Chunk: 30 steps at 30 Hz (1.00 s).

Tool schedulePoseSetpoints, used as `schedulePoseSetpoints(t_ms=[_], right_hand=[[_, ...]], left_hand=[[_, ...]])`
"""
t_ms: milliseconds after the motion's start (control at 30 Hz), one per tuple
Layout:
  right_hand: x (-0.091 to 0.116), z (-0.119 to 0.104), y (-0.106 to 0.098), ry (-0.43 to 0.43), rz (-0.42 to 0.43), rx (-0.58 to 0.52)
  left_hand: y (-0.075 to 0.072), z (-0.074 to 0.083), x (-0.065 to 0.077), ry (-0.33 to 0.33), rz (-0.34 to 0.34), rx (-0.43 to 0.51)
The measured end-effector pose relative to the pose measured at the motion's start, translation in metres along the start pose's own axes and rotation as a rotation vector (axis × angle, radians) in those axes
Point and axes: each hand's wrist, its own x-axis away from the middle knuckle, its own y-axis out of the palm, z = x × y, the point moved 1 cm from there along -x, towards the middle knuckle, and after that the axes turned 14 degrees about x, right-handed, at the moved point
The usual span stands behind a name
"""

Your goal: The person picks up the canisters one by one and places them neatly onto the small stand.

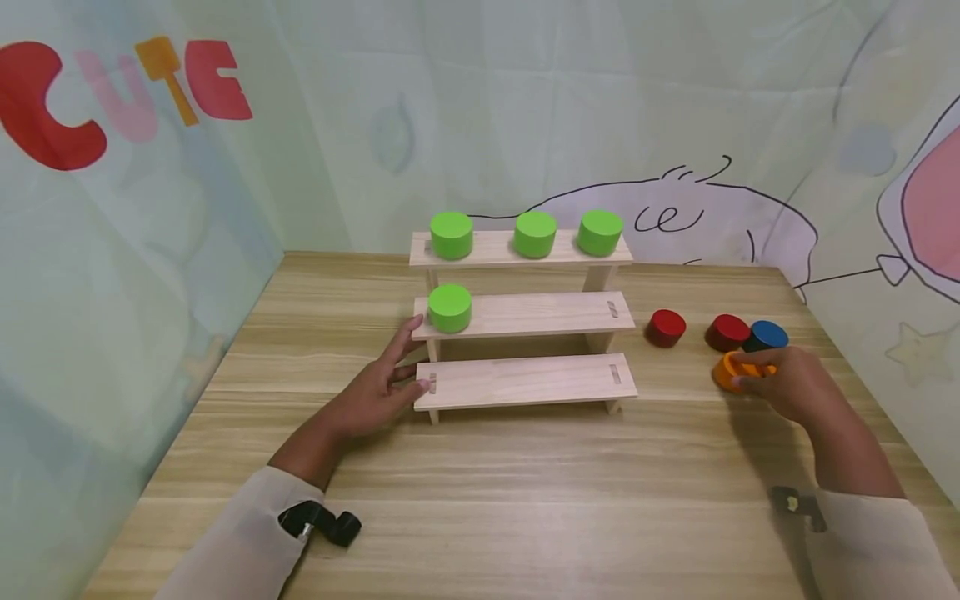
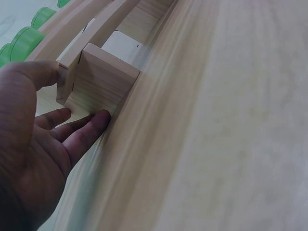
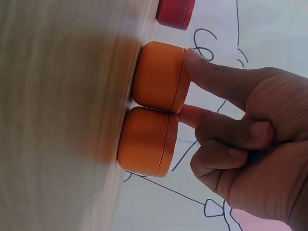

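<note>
My left hand [image 1: 375,396] is at the left end of a three-step wooden shelf [image 1: 525,382]. Its thumb touches the end of the lowest step, and the other fingers reach loosely along the shelf's side, as the left wrist view shows. Over on the right, my right hand [image 1: 795,387] pinches the lid rim of an orange round tin [image 3: 159,77] between thumb and index finger. That tin stands on the table against a second orange tin [image 3: 147,142]. In the head view the fingers partly cover both.
Three green tins [image 1: 535,234] stand on the top step; another green tin [image 1: 450,308] sits at the middle step's left end. Right of the shelf are a red tin [image 1: 666,328], a second red tin [image 1: 727,332] and a blue tin [image 1: 767,335]. A printed cloth hangs behind the table [image 1: 525,492].
</note>
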Motion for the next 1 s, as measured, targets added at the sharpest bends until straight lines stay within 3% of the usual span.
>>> schedulePoseSetpoints(t_ms=[600, 1000], right_hand=[[-0.001, -0.009, 0.004, -0.044, 0.064, 0.020], [0.008, -0.025, 0.006, -0.161, 0.393, -0.025]], left_hand=[[0.000, 0.002, 0.001, -0.016, 0.005, -0.012], [0.001, 0.002, 0.001, -0.016, -0.005, 0.026]])
